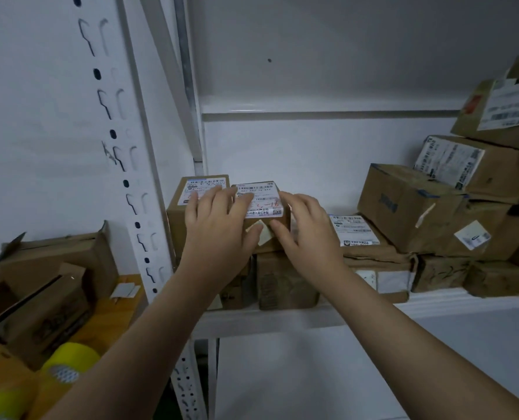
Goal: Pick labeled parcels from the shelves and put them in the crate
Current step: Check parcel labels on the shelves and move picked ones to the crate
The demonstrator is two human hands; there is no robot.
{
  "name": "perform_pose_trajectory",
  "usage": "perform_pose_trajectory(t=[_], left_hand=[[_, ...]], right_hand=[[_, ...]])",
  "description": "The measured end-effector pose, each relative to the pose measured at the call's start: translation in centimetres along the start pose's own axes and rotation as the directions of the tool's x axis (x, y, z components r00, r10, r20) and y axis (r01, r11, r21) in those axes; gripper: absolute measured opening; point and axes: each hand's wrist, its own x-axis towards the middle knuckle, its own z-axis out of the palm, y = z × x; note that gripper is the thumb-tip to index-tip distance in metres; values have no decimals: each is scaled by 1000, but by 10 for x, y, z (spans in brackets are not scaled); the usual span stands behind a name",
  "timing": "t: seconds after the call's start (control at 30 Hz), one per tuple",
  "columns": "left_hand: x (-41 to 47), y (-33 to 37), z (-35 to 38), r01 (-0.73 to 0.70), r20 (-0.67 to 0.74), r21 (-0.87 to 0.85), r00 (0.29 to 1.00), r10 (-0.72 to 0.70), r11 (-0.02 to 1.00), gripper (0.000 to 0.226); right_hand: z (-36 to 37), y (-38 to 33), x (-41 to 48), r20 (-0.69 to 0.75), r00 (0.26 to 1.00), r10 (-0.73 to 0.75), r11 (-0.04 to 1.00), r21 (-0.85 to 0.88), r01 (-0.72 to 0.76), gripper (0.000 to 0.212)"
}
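Observation:
A small brown parcel (262, 204) with a white label and red handwriting sits on top of other boxes at the left end of the white shelf (434, 301). My left hand (219, 225) lies over its left side, fingers across the label and thumb on the front face. My right hand (305, 228) clasps its right side, thumb on the front. Behind the left hand stands a second labeled parcel (199, 189). No crate is in view.
More labeled cardboard parcels (410, 207) are stacked at the right of the shelf. A perforated white upright (137, 189) borders the shelf on the left. Beyond it, open cardboard boxes (46, 286) and yellow tape rolls (67, 365) sit on a wooden surface.

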Motion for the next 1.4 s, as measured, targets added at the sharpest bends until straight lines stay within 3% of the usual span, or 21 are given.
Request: perform_pose_trajectory(t=[0.3,0.53,0.67,0.77,0.9,0.97,1.03,1.17,1.3,1.4], left_hand=[[15,94,22,-169,-7,-314,984,175,934,49],[47,192,57,-203,90,-463,958,274,863,50],[76,230,70,-263,143,-351,934,329,899,62],[83,242,78,-269,182,-244,931,316,932,60],[70,245,72,-79,98,-376,987,124,923,48],[62,244,66,58,72,-506,997,-25,861,43],[56,243,60,238,130,-629,971,-201,740,42],[42,234,56,530,278,-723,810,-516,443,50],[27,220,59,633,458,-752,701,-546,183,49],[16,213,56,585,443,-802,717,-538,119,46]], right_hand=[[-79,67,-41,-225,974,-24,984,-175,-16,32],[-146,136,-61,-260,958,121,970,-174,-170,30],[-168,158,-61,-198,941,273,957,-41,-286,44],[-174,169,-61,-111,950,291,956,-12,-294,56],[-168,177,-60,42,970,239,971,18,-240,69],[-161,178,-61,82,982,172,984,36,-175,71],[-154,178,-63,90,990,110,990,81,-117,67],[-144,172,-66,86,996,-26,976,218,7,57],[-138,163,-68,85,992,-89,969,239,66,40],[-135,160,-70,7,999,-38,944,329,33,33]])
